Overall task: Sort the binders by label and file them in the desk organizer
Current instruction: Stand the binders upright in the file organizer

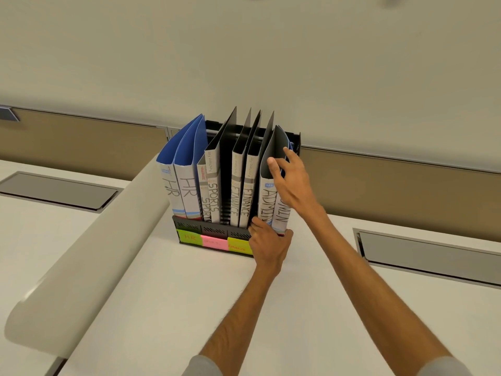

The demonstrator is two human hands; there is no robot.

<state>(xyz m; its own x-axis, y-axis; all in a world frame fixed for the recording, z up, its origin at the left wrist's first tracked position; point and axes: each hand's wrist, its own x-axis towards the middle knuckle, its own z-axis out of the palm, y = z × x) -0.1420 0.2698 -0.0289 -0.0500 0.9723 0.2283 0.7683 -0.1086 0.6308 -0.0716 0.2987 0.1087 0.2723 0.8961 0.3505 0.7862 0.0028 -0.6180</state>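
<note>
I see the desk organizer (214,230) straight ahead at 12 o'clock on the white desk (162,308), with its black front wall turned to me. All the binders stand upright inside it. From the 9 o'clock side to the 3 o'clock side I read two blue HR binders (179,185), two SPORTS binders (214,196), two FINANCE binders (242,196), then the left ADMIN binder (264,202) and the right ADMIN binder (283,215) at the end. On the front wall there are a green note (189,236), a pink note (214,242) and a yellow note (240,246); the place at 3 o'clock from them is hidden. The left hand (271,245) covers it: this hand is curled around the front corner of the organizer on the 3 o'clock side, with the thumb at the foot of the left ADMIN spine. The right hand (292,183) is higher, at 12 o'clock from the left one. It grips the upper part of the right ADMIN binder, the thumb resting against the dark cover of the left ADMIN binder and the other fingers curled over the far side. A cream rounded panel (89,259) lies at 9 o'clock from the organizer, touching its side. Grey hatches (58,189) are set in the desk at 9 and at 3 o'clock.
</note>
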